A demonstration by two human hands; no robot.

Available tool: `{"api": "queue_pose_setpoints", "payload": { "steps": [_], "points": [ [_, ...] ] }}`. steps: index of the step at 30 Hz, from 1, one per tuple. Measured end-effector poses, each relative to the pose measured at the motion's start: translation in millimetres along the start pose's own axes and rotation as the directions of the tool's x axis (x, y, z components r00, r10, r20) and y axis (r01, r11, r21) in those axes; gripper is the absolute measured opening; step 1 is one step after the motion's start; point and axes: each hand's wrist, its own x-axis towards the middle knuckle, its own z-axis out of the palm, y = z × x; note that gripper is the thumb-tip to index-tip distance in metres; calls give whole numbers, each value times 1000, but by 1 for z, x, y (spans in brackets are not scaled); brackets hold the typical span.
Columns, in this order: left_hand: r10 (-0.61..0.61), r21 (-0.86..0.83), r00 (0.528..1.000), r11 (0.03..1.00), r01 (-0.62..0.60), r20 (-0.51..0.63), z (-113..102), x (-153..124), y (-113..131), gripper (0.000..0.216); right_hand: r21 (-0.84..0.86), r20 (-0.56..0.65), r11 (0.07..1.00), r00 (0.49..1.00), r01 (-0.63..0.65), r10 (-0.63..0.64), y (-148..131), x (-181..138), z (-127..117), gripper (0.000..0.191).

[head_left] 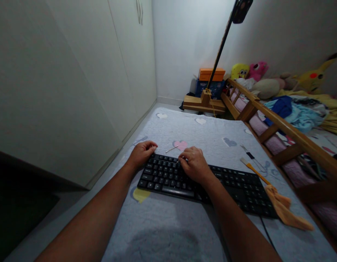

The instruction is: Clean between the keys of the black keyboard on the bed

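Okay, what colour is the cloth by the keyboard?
The cloth is orange, shown best in the head view.

Black plastic keyboard (168, 182): our bare right hand (194, 163) and right forearm (231, 211) hide part of it; its legends are too small to read.
Our bare left hand (141, 156): we cannot tell whether it pinches anything.
Thin black cable (266, 232): we lose its far end.
Dark device (241, 11) on slanting black pole (222, 47): cut by the top edge.
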Motion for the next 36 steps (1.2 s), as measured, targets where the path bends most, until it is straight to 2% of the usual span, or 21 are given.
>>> {"api": "queue_pose_setpoints", "payload": {
  "steps": [22, 36],
  "points": [
    [19, 30, 1000, 999, -18, -6, -1, 0, 0, 25, 27, -28, 998, 998, -55, 56, 7, 2, 6, 19],
    [8, 21, 1000, 1000, -8, -3, 0, 0, 1, 27, 14, -2, 997, 998, -70, 70, 6, 3, 4, 19]
  ]
}}
